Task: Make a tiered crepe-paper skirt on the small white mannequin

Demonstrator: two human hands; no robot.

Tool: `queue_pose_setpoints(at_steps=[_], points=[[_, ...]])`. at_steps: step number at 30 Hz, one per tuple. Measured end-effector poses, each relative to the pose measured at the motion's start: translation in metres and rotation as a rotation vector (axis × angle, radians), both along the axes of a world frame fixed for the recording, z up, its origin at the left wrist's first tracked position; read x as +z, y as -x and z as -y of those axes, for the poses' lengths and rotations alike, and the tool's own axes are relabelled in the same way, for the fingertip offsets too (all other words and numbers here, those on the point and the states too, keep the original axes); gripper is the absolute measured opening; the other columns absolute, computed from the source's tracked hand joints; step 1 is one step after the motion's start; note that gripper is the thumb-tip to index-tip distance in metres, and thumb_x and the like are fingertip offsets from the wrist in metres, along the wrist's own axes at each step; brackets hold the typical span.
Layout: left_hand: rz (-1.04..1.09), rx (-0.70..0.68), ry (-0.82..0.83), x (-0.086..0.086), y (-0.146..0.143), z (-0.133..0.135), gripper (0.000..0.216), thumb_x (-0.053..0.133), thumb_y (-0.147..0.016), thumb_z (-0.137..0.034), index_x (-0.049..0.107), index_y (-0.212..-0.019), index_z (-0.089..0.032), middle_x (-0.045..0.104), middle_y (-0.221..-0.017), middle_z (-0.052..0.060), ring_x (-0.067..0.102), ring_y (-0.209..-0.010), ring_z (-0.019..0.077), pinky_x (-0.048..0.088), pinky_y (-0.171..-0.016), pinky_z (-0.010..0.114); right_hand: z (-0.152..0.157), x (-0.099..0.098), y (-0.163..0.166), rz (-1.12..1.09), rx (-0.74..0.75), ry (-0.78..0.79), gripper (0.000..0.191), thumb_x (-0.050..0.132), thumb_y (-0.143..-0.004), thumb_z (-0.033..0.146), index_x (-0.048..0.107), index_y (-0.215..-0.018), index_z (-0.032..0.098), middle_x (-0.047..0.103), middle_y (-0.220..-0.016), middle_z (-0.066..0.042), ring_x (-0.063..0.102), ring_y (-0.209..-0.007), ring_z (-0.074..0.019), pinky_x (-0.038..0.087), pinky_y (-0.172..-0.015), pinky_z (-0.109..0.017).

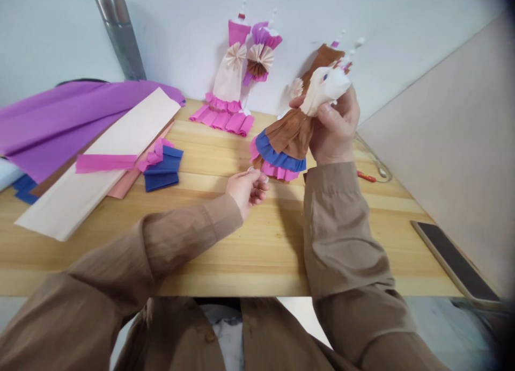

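My right hand (336, 126) is wrapped around the cream top of a small crepe-paper dress (287, 132), raised at a tilt above the table. Its skirt has brown, blue and pink ruffled layers, and a white knobbed tip sticks out at the upper end. My left hand (249, 191) is closed just below the pink hem. Small white bits show at its fingertips, too little to name. Behind stand a pink and cream paper dress (231, 78), a purple one with a pleated rosette (261, 54), and a brown one (324, 59) partly hidden by my right hand.
Purple crepe paper (88, 113), a cream folded strip (137, 124), a pink strip (107, 163) and a folded blue piece (163, 169) lie at left. A grey bottle (120, 33) stands against the wall. A red-handled tool (366, 176) and a phone (454, 261) lie at right.
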State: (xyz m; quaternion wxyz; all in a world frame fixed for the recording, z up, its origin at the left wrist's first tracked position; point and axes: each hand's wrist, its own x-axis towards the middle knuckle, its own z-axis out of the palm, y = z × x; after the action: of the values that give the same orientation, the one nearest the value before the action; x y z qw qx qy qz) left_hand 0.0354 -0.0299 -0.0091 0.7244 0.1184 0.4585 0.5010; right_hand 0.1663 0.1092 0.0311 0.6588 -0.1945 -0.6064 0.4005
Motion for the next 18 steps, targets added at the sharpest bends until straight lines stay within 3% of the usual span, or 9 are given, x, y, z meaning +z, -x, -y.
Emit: queue_pose_setpoints(at_steps=[4, 9, 18], points=[[0.007, -0.029, 0.025, -0.0032, -0.0013, -0.0017, 0.028, 0.050, -0.101, -0.020, 0.057, -0.075, -0.013, 0.057, -0.053, -0.001, 0.044, -0.034, 0.0040, 0.025, -0.036, 0.016, 0.0046, 0.0016, 0.0003, 0.011, -0.005, 0.010, 0.052, 0.084, -0.049, 0.052, 0.067, -0.096, 0.037, 0.072, -0.115, -0.002, 0.064, -0.119, -0.0400, 0.050, -0.098, -0.061], [0.050, 0.025, -0.086, -0.0030, -0.0014, -0.0013, 0.028, 0.056, -0.098, -0.018, 0.051, -0.071, -0.016, 0.057, -0.052, -0.003, 0.045, -0.035, 0.0035, 0.023, -0.036, 0.015, 0.0037, 0.0002, -0.0007, 0.024, 0.005, -0.002, 0.044, 0.081, -0.053, 0.047, 0.068, -0.095, 0.039, 0.073, -0.116, 0.003, 0.071, -0.098, -0.0355, 0.054, -0.093, -0.060], [-0.242, 0.048, -0.119, -0.0046, -0.0042, 0.0019, 0.030, 0.059, -0.096, -0.017, 0.053, -0.068, -0.016, 0.054, -0.046, -0.004, 0.044, -0.030, 0.0051, 0.021, -0.034, 0.020, 0.0025, 0.0015, -0.0016, 0.030, -0.003, 0.025, 0.049, 0.083, -0.048, 0.052, 0.067, -0.093, 0.041, 0.074, -0.112, 0.005, 0.071, -0.100, -0.0339, 0.055, -0.094, -0.057]])
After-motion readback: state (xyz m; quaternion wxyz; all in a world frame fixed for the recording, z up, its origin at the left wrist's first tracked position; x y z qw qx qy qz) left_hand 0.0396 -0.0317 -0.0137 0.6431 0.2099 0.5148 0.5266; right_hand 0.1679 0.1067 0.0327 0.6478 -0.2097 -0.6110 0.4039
